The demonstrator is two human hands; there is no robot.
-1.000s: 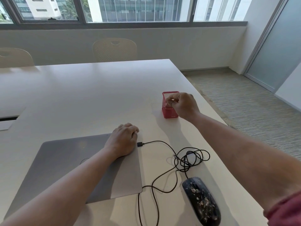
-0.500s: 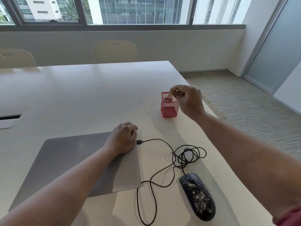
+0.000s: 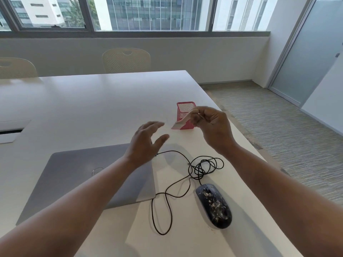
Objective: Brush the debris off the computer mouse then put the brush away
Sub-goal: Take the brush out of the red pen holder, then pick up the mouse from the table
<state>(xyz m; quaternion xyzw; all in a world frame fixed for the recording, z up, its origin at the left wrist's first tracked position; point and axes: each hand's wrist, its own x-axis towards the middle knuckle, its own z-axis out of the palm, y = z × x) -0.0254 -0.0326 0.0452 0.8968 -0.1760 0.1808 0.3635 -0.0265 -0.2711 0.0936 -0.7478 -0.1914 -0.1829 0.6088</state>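
The right hand (image 3: 213,125) pinches a small pink and white brush (image 3: 181,123) between its thumb and curled fingers. The brush sticks out to the left of the pinch and tips down, up in the air above the table (image 3: 92,101). Its far end is blurry, so I cannot tell much about the bristles.

Just behind the brush stands a red mesh cup (image 3: 185,112). The brush is in front of the cup, not inside it.

The left hand (image 3: 146,143) is to the left of the pinch and a bit lower. Its fingers are spread and loose, and it holds nothing. It floats over the far right corner of a shut grey laptop (image 3: 78,173).

Nearer to the person than the pinch, on the table, lies the black computer mouse (image 3: 214,205). It has little white and tan bits of debris (image 3: 215,203) all over its top. The mouse is well apart from the brush.

A black cable (image 3: 185,179) runs from the front of the mouse. It makes a messy loop below the right hand and goes on to the right edge of the laptop.
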